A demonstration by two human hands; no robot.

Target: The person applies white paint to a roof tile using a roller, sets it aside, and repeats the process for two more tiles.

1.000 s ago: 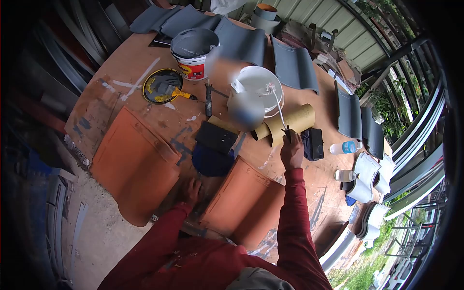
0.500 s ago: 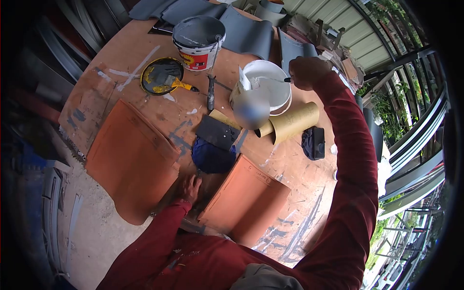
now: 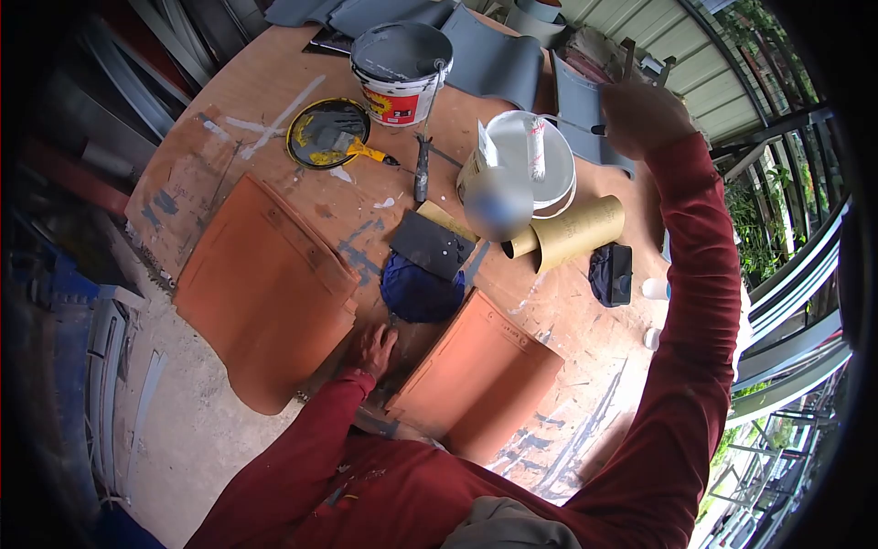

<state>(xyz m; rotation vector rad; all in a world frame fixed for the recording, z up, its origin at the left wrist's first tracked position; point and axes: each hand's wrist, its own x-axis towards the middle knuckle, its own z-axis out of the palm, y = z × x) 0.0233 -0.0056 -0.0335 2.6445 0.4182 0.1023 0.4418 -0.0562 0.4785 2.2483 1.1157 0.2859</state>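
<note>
My right hand (image 3: 645,119) is closed round the handle of a small paint roller (image 3: 538,151). Its pale sleeve sits over the mouth of a white bucket (image 3: 558,188), which has white paint inside. My left hand (image 3: 375,351) lies on the table, fingers stretched out and holding nothing. On either side of it are two terracotta roof tiles, a larger-looking left tile (image 3: 265,302) and a right tile (image 3: 480,375). Just beyond my left fingers is a dark blue cloth (image 3: 421,295), partly covered by a black sheet like sandpaper (image 3: 430,243).
A grey-paint bucket (image 3: 400,101) stands at the back, near a lid (image 3: 306,137) bearing a yellow-handled paintbrush (image 3: 366,152). A dark-handled tool (image 3: 422,174), a brown paper roll (image 3: 585,231) and a black pouch (image 3: 611,274) lie nearby. Grey tiles (image 3: 494,64) line the far edge.
My right hand has lifted slightly and away to the right, and the roller's sleeve now shows above the bucket. My left hand stays beside the tiles. The whole view has shifted a little.
</note>
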